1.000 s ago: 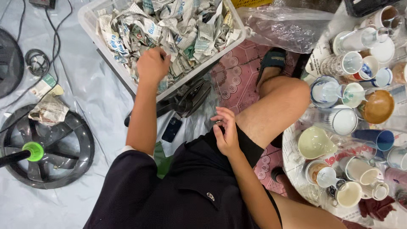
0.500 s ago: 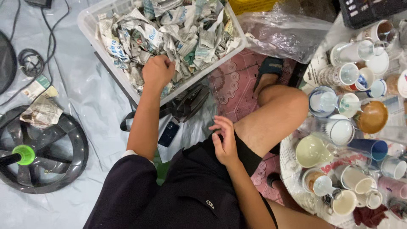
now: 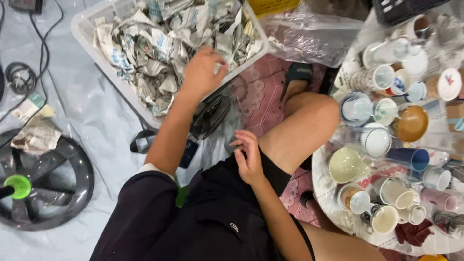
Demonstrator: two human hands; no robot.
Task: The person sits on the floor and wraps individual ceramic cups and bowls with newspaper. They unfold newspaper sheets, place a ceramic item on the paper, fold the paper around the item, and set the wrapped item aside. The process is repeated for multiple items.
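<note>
While the left hand (image 3: 203, 72) pinches crumpled newspaper (image 3: 159, 43) in the bin (image 3: 89, 46), the right hand (image 3: 249, 157) rests loosely curled on the thigh; a careless elbow could topple nearby cups (image 3: 382, 140).

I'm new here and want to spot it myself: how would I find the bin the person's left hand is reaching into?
Start at the grey sheet on the floor. At its top stands a clear plastic bin, under the left hand. Alone among its neighbours, it brims with crumpled newspaper.

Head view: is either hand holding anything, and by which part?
Left hand pinches crumpled newspaper in the bin; which part is unclear. Right hand holds nothing.
</note>
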